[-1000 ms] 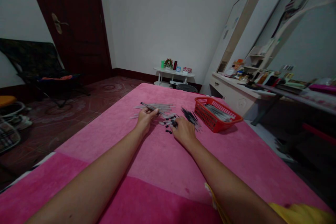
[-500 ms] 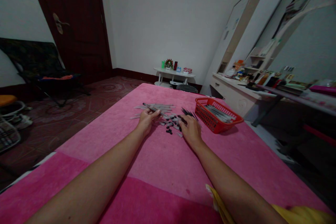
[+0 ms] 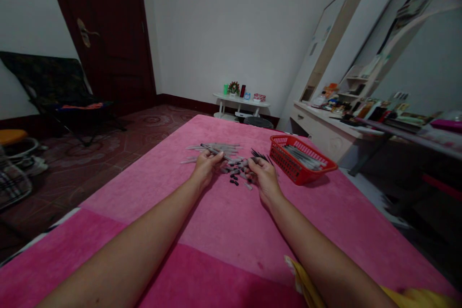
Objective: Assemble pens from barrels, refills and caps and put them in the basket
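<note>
Pinched between thumb and fingers of my left hand (image 3: 207,168) is a slim pen (image 3: 205,147), its dark end pointing up and left. My right hand (image 3: 265,178) has its thumb and fingertips closed together over the small parts; what they hold is too small to make out. Between the hands lies a loose pile of small black and clear pen parts (image 3: 235,172). Several clear pen barrels (image 3: 227,146) lie behind my left hand. Thin black sticks (image 3: 257,153) lie just beyond my right hand.
A red plastic basket (image 3: 301,178) holding several pen-like sticks (image 3: 305,156) stands to the right on the pink cloth (image 3: 224,221). Farther back is a small white table (image 3: 240,100). A cluttered dresser (image 3: 321,122) stands at the right, a folding chair (image 3: 46,82) at the left.
My right hand has lifted slightly from the small parts, its thumb and fingertips now together. My left hand still grips the pen. The whole view has shifted slightly.
</note>
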Demonstrator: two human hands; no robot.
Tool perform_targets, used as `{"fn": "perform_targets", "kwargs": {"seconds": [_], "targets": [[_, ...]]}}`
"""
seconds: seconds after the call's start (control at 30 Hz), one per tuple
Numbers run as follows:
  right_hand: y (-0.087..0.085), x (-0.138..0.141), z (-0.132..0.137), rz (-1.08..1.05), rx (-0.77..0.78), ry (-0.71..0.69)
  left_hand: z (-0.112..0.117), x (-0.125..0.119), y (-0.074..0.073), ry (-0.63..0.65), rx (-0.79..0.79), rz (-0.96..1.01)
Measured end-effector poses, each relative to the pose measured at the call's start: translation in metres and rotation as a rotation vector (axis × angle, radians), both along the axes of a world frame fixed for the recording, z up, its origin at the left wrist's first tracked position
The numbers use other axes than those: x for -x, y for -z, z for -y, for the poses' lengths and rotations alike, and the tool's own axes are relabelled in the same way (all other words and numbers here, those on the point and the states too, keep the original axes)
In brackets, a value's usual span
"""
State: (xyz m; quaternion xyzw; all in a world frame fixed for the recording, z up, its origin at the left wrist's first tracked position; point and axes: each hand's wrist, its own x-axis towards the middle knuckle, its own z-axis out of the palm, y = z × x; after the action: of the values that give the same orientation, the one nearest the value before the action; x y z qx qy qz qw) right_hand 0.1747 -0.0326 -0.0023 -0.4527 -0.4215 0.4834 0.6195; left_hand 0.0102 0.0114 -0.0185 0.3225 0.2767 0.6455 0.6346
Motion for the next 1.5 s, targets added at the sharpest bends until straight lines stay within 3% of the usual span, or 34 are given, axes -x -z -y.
{"fn": "perform_targets", "kwargs": {"seconds": [0.23, 0.43, 0.9, 1.23, 1.5], "targets": [[0.001, 0.002, 0.002, -0.069, 0.031, -0.004, 0.000, 0.000, 0.001, 0.025, 0.014, -0.024], [0.003, 0.007, 0.005, 0.064, -0.042, -0.045, 0.001, 0.000, 0.001, 0.055, 0.015, -0.046], [0.007, 0.005, 0.003, 0.469, -0.182, 0.061, 0.006, -0.008, 0.005, 0.148, 0.024, -0.028], [0.004, 0.005, 0.009, 0.228, -0.044, -0.014, 0.009, -0.009, 0.004, 0.135, -0.027, -0.063], [-0.005, -0.001, 0.007, 0.022, 0.211, -0.118, 0.014, -0.007, 0.002, 0.156, -0.212, -0.140]]}}
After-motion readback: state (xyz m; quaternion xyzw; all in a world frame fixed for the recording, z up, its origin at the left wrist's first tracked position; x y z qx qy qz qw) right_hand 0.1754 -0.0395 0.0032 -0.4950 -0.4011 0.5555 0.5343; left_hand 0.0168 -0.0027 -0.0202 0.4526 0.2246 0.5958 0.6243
